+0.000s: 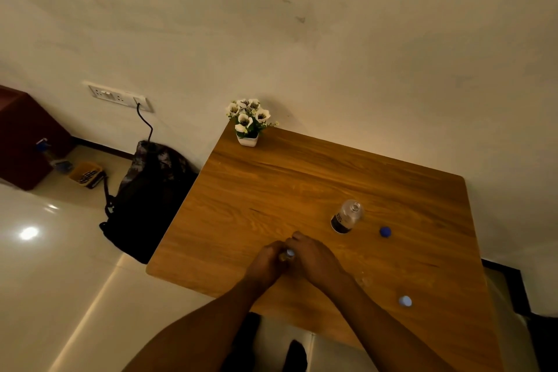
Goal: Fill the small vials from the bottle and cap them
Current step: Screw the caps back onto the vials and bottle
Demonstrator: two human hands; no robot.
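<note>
My left hand and my right hand meet over the wooden table. Between them is a small vial with a pale cap on top. The left hand grips the vial's body, most of which is hidden. The right hand's fingers are closed on the cap. Behind and to the right stands a clear bottle with a dark label, its mouth open. Its dark blue cap lies to its right. A second pale blue small cap or vial sits near the table's right front.
A white pot of white flowers stands at the table's far left corner against the wall. On the floor to the left lie a dark backpack and a cable running up to a wall socket.
</note>
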